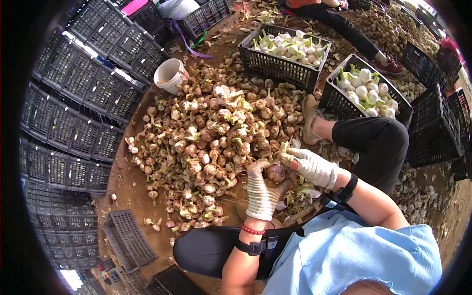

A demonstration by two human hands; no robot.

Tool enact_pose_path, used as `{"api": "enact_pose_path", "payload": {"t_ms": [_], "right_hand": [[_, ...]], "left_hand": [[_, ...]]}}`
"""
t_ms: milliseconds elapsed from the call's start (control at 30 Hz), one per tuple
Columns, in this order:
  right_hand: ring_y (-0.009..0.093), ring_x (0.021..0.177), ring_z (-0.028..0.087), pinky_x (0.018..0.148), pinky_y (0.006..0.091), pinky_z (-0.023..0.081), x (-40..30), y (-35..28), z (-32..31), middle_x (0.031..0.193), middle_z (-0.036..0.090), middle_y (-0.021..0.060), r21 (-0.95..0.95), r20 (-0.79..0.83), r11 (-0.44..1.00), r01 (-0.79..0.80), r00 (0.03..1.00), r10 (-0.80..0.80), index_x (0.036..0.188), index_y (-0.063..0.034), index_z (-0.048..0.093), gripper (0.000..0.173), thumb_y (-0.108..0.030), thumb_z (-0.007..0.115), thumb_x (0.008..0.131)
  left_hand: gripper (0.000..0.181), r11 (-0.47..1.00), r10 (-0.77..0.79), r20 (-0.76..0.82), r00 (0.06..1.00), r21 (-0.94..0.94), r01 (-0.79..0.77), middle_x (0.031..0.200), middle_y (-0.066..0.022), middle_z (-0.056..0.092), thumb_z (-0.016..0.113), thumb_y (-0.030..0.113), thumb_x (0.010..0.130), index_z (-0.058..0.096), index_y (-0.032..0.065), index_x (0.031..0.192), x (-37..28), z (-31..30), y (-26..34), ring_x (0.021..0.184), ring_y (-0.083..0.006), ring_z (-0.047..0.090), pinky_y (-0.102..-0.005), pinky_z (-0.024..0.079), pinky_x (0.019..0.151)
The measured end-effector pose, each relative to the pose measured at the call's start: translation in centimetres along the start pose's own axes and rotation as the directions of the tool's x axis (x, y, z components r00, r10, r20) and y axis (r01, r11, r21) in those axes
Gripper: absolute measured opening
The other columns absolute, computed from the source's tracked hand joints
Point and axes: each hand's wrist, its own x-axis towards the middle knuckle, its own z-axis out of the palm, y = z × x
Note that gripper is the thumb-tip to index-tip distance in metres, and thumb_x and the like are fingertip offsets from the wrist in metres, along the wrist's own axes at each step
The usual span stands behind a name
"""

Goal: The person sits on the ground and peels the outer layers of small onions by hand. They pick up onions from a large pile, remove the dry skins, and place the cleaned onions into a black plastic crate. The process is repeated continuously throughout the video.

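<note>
In my gloved left hand [262, 195] is a purplish-brown garlic bulb [275, 172], held just in front of my lap. My right hand [313, 167], also gloved, is closed at the bulb's upper side, around a pale garlic stem [284, 146]. A small red and green patch shows by the right thumb; what it is I cannot tell. Directly beyond both hands spreads a large heap of untrimmed garlic [210, 143] with dry skins and roots. Loose peelings [308, 191] lie under the right hand.
Black crates of cleaned white garlic [291, 48] [368, 90] stand beyond my right foot. A white bucket [170, 75] borders the heap. Stacked black crates [81, 99] line the left. An empty crate [129, 239] lies near-left. Another person's leg [346, 31] extends at the top right.
</note>
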Motion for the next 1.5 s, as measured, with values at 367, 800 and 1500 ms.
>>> {"api": "enact_pose_path", "payload": {"t_ms": [367, 800, 1500], "right_hand": [[0.014, 0.073, 0.049, 0.068, 0.0323, 0.044, 0.1, 0.0, -1.8, 0.078, 0.059, 0.0074, -0.224, 0.035, 0.974, -0.033, 0.998, 0.042, 0.104, -0.0027, 0.059, 0.016, -0.015, 0.052, 0.097], [0.018, 0.072, 0.050, 0.067, 0.0320, 0.044, -0.6, -1.1, -1.5, 0.078, 0.054, 0.0079, -0.290, 0.060, 0.956, 0.035, 0.998, -0.019, 0.094, -0.0013, 0.057, 0.007, -0.006, 0.053, 0.093], [0.016, 0.073, 0.059, 0.068, 0.0302, 0.048, -4.9, 7.2, -6.7, 0.077, 0.064, 0.0061, -0.495, 0.072, 0.851, -0.174, 0.968, 0.240, 0.116, -0.0063, 0.065, 0.027, -0.008, 0.055, 0.090]], "left_hand": [[0.070, 0.955, -0.221, 0.060, 0.973, -0.186, 0.229, 0.112, -0.0095, 0.055, 0.090, 0.008, 0.063, 0.047, 0.0045, 0.118, 0.2, 0.4, 0.1, 0.103, -0.0202, 0.055, -0.0353, 0.048, 0.094], [0.043, 0.073, -0.666, 0.469, 0.579, -0.732, 0.677, 0.107, -0.0073, 0.063, 0.054, 0.045, 0.097, 0.054, 0.0106, 0.123, 1.4, 0.0, -2.4, 0.095, -0.0202, 0.061, -0.0335, 0.052, 0.085], [0.026, 0.633, -0.630, 0.010, 0.777, -0.572, 0.521, 0.101, -0.0007, 0.065, 0.065, 0.026, 0.096, 0.064, 0.0038, 0.109, 1.5, -0.9, -1.6, 0.088, -0.0098, 0.056, -0.0271, 0.047, 0.080]]}}
